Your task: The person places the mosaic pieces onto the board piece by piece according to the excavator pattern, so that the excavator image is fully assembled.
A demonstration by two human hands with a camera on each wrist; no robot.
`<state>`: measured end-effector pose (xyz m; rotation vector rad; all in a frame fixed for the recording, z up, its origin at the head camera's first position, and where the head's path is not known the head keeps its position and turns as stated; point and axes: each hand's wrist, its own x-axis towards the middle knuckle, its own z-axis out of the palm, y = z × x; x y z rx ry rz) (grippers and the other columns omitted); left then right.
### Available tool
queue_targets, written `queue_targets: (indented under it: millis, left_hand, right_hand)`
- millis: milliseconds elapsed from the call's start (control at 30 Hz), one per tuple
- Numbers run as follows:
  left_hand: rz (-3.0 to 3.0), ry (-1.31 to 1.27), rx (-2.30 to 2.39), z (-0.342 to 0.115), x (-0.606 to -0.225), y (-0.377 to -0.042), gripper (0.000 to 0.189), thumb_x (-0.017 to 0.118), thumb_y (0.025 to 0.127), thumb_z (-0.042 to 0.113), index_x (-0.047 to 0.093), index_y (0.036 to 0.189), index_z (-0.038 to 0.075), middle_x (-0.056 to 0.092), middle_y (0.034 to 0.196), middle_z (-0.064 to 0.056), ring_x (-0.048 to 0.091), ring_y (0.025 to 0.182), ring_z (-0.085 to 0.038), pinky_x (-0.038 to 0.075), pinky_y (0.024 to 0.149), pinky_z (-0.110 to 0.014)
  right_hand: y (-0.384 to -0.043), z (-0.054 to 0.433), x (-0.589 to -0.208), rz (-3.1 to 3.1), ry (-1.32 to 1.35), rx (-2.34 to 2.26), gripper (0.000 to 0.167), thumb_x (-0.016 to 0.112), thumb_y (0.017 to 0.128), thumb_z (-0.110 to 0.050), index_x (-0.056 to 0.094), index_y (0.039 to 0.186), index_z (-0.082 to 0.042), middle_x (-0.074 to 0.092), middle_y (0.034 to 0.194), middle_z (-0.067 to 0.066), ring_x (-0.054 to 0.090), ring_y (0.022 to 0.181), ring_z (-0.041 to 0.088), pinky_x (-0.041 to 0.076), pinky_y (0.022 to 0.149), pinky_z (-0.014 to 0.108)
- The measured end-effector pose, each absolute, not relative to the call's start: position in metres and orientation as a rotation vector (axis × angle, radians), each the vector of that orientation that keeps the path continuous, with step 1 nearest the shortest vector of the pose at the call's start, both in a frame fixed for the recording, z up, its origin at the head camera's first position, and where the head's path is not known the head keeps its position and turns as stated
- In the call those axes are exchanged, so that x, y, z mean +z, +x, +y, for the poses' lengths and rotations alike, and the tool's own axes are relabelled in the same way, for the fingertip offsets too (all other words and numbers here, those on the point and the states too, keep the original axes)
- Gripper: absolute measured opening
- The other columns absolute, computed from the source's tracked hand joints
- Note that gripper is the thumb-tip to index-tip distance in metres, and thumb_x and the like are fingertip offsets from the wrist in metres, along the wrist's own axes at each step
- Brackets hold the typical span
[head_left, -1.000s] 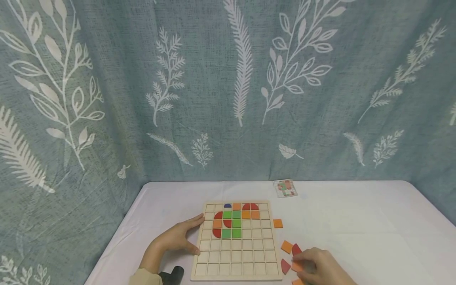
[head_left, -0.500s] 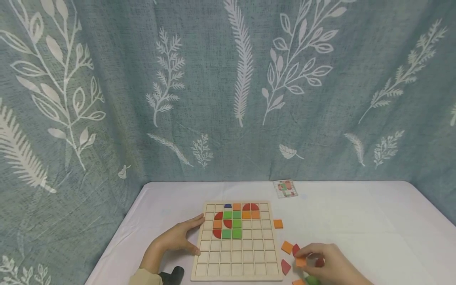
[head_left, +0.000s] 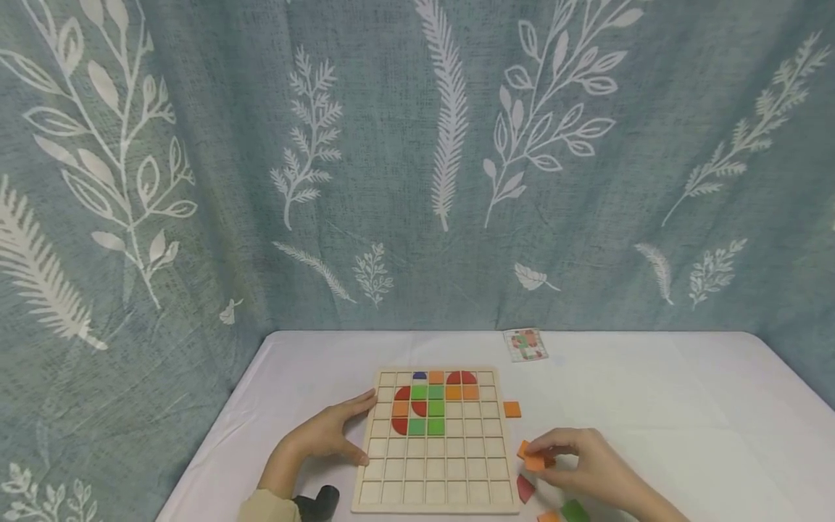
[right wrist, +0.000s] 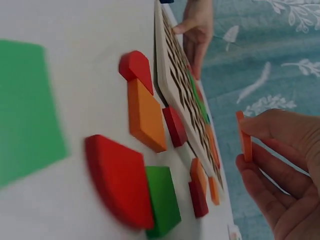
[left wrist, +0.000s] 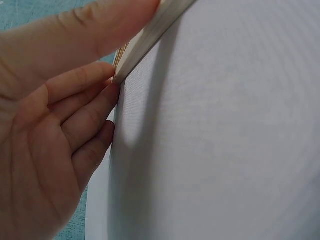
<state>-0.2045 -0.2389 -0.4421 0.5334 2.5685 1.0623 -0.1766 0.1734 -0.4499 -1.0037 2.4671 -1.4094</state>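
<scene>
My right hand (head_left: 577, 464) pinches an orange square tile (right wrist: 244, 137) between thumb and fingers, raised off the table just right of the wooden grid board (head_left: 424, 494). Below the held tile, another orange tile (head_left: 523, 447) is partly covered. Against the board's left edge rests my left hand (head_left: 326, 433), with thumb and fingertips touching the rim (left wrist: 145, 47). Red, green and orange tiles and a small blue half-round piece (head_left: 420, 376) fill some cells in the board's upper part.
Loose tiles lie right of the board: a lone orange square (head_left: 512, 409), a red quarter-round (head_left: 525, 489) and a green tile (head_left: 575, 510). A patterned card (head_left: 525, 345) lies behind. A black object (head_left: 320, 502) is near my left wrist. A curtain (head_left: 391, 181) hangs behind.
My right hand has lifted the orange tile from among the loose pieces and moved it away from me, slightly left towards the board. The left hand keeps its place on the board's edge.
</scene>
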Motion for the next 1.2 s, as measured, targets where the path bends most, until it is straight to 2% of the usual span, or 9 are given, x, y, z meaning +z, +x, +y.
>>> queue_targets:
  millis: [167, 433, 700, 767, 933, 1200]
  left_hand:
    - [2.572, 0.532, 1.058, -0.239, -0.442, -0.204, 0.098, 0.085, 0.056, 0.022, 0.037, 0.138, -0.003, 0.024, 0.149, -0.021, 0.019, 0.135, -0.045, 0.019, 0.107, -0.06]
    - [2.579, 0.54, 1.052, -0.239, -0.445, -0.205, 0.098, 0.084, 0.057, 0.024, 0.037, 0.139, -0.002, 0.025, 0.149, -0.019, 0.02, 0.135, -0.044, 0.019, 0.107, -0.059]
    - [2.567, 0.536, 1.074, -0.238, -0.444, -0.204, 0.097, 0.085, 0.057, 0.02, 0.038, 0.138, -0.003, 0.025, 0.149, -0.02, 0.019, 0.135, -0.044, 0.018, 0.108, -0.059]
    - [2.566, 0.536, 1.077, -0.238, -0.444, -0.204, 0.097, 0.085, 0.057, 0.02, 0.038, 0.138, -0.003, 0.025, 0.149, -0.02, 0.019, 0.135, -0.044, 0.018, 0.108, -0.059]
    - [2.568, 0.532, 1.077, -0.239, -0.445, -0.203, 0.097, 0.085, 0.057, 0.02, 0.037, 0.138, -0.003, 0.024, 0.149, -0.02, 0.019, 0.136, -0.044, 0.018, 0.108, -0.059]
    - [2.574, 0.503, 1.082, -0.239, -0.447, -0.202, 0.097, 0.085, 0.055, 0.02, 0.038, 0.138, -0.001, 0.024, 0.15, -0.018, 0.019, 0.136, -0.043, 0.017, 0.108, -0.06]
  right_hand:
    - [-0.195, 0.157, -0.448, 2.464, -0.929, -1.399, 0.022, 0.072, 0.08, -0.022, 0.07, 0.099, -0.011, 0.069, 0.097, 0.001, 0.062, 0.087, 0.005, 0.056, 0.076, 0.028]
    - [-0.226, 0.128, -0.453, 2.509, -0.95, -1.396, 0.021, 0.073, 0.078, -0.014, 0.07, 0.098, -0.01, 0.069, 0.097, 0.002, 0.064, 0.09, 0.01, 0.055, 0.078, 0.025]
    - [-0.246, 0.109, -0.459, 2.61, -1.005, -1.247, 0.018, 0.073, 0.076, -0.008, 0.071, 0.095, -0.011, 0.069, 0.095, -0.001, 0.059, 0.079, 0.009, 0.051, 0.066, 0.022]
    - [-0.249, 0.105, -0.461, 2.617, -1.044, -1.209, 0.018, 0.073, 0.077, -0.008, 0.071, 0.094, -0.01, 0.069, 0.095, -0.001, 0.059, 0.08, 0.01, 0.051, 0.067, 0.022]
    - [-0.256, 0.096, -0.464, 2.649, -1.137, -1.125, 0.017, 0.073, 0.077, -0.008, 0.072, 0.093, -0.01, 0.07, 0.093, -0.002, 0.064, 0.09, 0.014, 0.053, 0.078, 0.024]
    - [-0.258, 0.089, -0.463, 2.677, -1.195, -1.042, 0.017, 0.071, 0.078, -0.006, 0.072, 0.095, -0.007, 0.071, 0.094, 0.001, 0.065, 0.092, 0.018, 0.054, 0.079, 0.025]
